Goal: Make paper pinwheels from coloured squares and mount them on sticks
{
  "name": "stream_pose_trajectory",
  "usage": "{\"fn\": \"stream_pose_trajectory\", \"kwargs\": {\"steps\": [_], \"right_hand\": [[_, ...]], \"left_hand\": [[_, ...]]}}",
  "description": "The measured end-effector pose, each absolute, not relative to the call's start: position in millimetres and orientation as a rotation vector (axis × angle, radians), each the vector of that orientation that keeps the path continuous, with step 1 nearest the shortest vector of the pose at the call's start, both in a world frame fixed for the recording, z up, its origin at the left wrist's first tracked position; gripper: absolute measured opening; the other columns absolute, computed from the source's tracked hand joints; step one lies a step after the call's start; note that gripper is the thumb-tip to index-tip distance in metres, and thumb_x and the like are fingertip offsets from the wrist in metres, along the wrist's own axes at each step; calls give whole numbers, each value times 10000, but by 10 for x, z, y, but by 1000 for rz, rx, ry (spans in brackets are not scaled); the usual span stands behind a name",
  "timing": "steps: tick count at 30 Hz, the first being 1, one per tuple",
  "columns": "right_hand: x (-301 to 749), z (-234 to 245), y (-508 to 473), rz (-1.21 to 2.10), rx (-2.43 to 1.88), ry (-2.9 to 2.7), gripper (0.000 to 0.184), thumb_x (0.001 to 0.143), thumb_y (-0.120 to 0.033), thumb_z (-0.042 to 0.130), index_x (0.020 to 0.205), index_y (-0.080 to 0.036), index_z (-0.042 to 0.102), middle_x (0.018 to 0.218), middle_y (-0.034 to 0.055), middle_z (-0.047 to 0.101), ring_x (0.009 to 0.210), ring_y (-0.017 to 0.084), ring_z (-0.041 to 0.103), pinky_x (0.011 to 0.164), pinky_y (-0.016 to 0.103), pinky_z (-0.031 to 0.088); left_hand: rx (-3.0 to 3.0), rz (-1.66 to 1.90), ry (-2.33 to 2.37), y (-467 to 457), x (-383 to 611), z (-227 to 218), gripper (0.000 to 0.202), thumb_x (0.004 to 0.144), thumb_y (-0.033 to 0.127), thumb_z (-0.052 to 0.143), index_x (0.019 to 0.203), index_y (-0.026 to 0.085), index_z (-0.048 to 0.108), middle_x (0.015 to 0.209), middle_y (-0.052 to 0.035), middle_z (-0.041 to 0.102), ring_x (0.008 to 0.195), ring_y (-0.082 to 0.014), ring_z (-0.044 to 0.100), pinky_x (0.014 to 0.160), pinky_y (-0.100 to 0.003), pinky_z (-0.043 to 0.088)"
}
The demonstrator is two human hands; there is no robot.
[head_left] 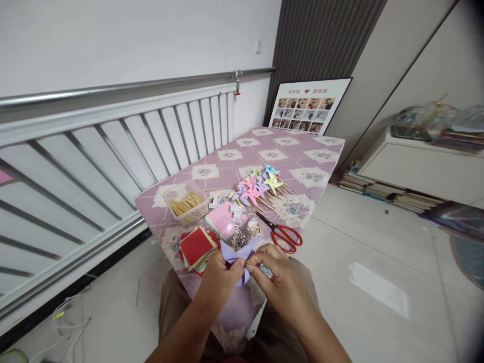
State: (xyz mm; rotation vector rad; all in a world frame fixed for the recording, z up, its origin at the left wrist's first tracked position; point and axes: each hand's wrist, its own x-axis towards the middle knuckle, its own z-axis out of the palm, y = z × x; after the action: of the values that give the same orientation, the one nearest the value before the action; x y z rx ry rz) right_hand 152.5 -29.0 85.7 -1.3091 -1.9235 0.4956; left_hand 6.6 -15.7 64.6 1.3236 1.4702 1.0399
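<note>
Over the near end of the table I hold a purple paper pinwheel (239,253) with its blades folded. My left hand (223,277) is closed on it, thumb pressed near its centre. My right hand (275,269) pinches a tiny, dark shiny fastener (246,264) at the pinwheel's middle; its exact shape is too small to tell. Just beyond my hands lie a heap of silvery metal fasteners (239,237) and a small container of pale pieces (254,229). Red-handled scissors (284,235) lie to the right, half open, blades pointing away.
A stack of red and coloured paper squares (197,247) and pink sheets (223,220) lie left of centre. Behind them stands a plastic box of wooden sticks (186,204). Finished pinwheels (254,190) lie piled farther back. A white radiator (124,156) borders the table's left side.
</note>
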Motion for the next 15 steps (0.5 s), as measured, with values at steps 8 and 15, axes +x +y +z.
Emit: {"fn": "stream_pose_trajectory", "kwargs": {"steps": [8, 15], "right_hand": [[1511, 834, -288, 562, -1282, -1896, 153, 841, -195, 583, 702, -240, 629, 764, 9, 592, 765, 186, 573, 693, 300, 446], [1515, 867, -286, 575, -1309, -1896, 157, 835, -216, 580, 689, -242, 631, 760, 6, 601, 753, 184, 581, 695, 297, 452]], "left_hand": [[1301, 1049, 1448, -166, 68, 677, 122, 666, 241, 561, 576, 162, 588, 551, 13, 590, 529, -127, 518, 520, -223, 407], [1314, 1066, 1467, -167, 65, 651, 91, 665, 227, 575, 602, 163, 593, 550, 16, 588, 532, -126, 519, 524, -220, 402]]}}
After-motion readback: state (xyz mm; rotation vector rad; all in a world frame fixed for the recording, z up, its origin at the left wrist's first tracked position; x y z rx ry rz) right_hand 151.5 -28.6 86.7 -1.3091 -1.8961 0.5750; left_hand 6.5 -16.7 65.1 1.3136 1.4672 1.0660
